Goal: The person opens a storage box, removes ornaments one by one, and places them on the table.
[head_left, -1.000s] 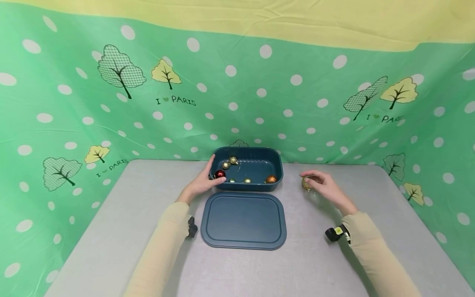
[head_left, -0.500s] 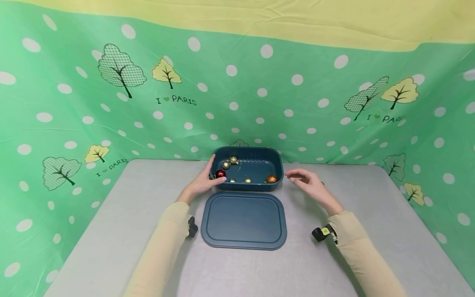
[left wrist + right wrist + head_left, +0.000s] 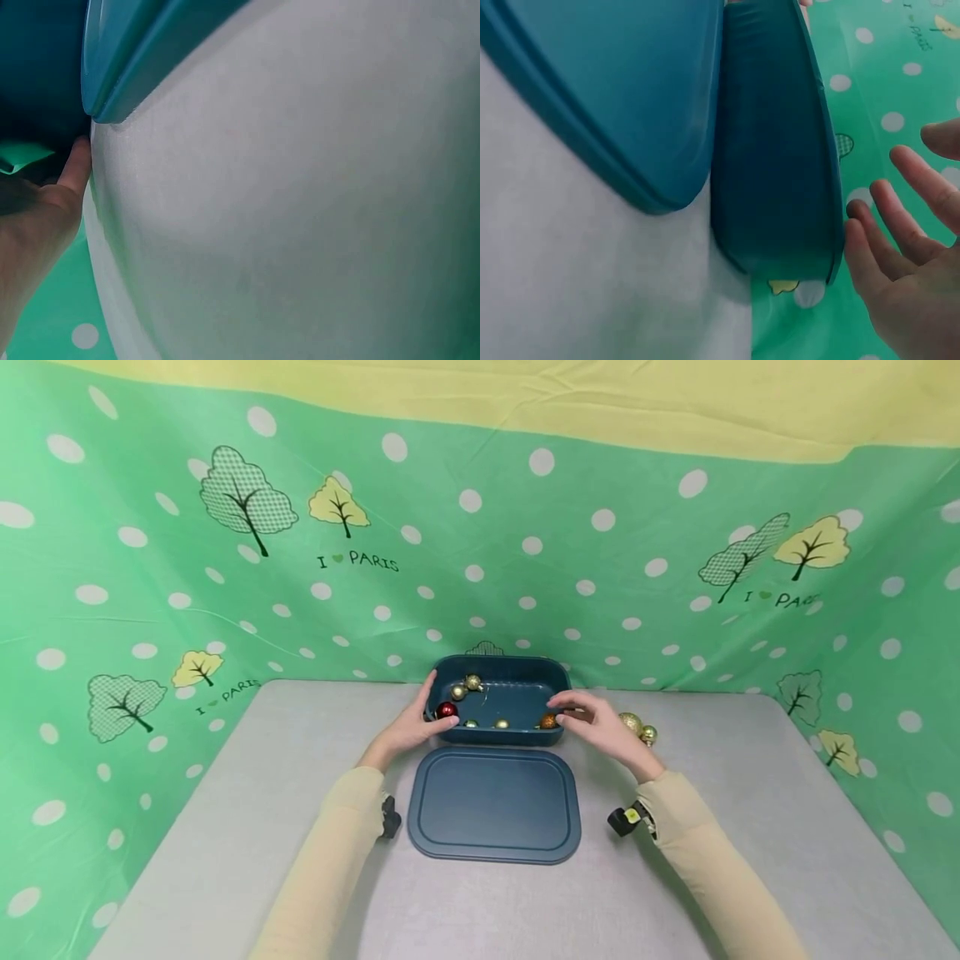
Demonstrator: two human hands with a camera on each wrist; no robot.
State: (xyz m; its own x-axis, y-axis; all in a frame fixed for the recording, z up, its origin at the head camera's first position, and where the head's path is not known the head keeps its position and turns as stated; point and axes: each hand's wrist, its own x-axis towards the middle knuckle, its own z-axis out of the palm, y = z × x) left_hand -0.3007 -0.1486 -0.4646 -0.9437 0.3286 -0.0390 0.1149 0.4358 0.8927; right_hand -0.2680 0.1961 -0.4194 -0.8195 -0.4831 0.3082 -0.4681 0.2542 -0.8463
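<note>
A dark blue plastic box (image 3: 517, 737) stands at the back of the table with several Christmas baubles in it. My left hand (image 3: 405, 727) holds its left end, index finger along the side and thumb over the near rim. In the left wrist view, a finger (image 3: 76, 169) touches the box wall. My right hand (image 3: 600, 727) is over the right rim, its fingers spread apart and holding nothing. An orange glitter bauble (image 3: 548, 722) lies close to its fingertips. A red bauble (image 3: 447, 710) and gold baubles (image 3: 459, 692) lie toward the left end.
The blue lid (image 3: 495, 806) lies flat in front of the box. Gold baubles (image 3: 632, 723) sit on the grey table (image 3: 480, 910) behind the right wrist. A green dotted curtain (image 3: 480, 593) hangs close behind the box.
My right hand has let go of the gold baubles on the table and moved left to the box's right rim, uncovering them. The left hand stays at the box.
</note>
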